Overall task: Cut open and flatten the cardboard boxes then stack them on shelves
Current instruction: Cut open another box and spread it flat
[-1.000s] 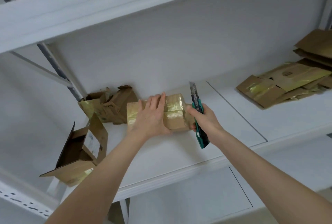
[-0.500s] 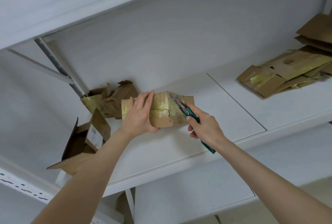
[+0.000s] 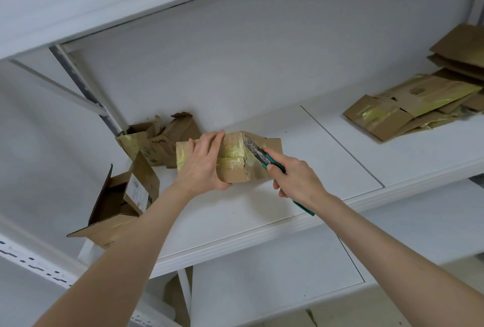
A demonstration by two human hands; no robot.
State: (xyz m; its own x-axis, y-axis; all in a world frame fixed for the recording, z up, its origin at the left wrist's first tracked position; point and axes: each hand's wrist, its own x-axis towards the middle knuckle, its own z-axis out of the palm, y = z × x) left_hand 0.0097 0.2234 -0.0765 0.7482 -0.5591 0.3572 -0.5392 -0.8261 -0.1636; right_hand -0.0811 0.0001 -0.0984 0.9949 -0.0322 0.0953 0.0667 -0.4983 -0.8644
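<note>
Your left hand (image 3: 203,163) gripped the small brown cardboard box bound in yellowish clear tape (image 3: 234,167), with the fingers laid over its top and the thumb under its near side. The box was over the middle of the white metal shelf board (image 3: 262,208); whether it rested there or was held just above could not be told. Your right hand (image 3: 296,177) was wrapped round the teal-handled utility knife (image 3: 262,156), index finger stretched along the handle, and the speckled blade lay against the taped seam at the box's right end. Your hands were close together, one on each side of that seam. Behind the box, against the back wall, sat crumpled brown cartons (image 3: 157,140). At the shelf's left end an open brown cardboard box with a white label (image 3: 117,208) lay tipped on its side. Well apart to the right lay a loose pile of flattened brown cardboard (image 3: 408,112)
</note>
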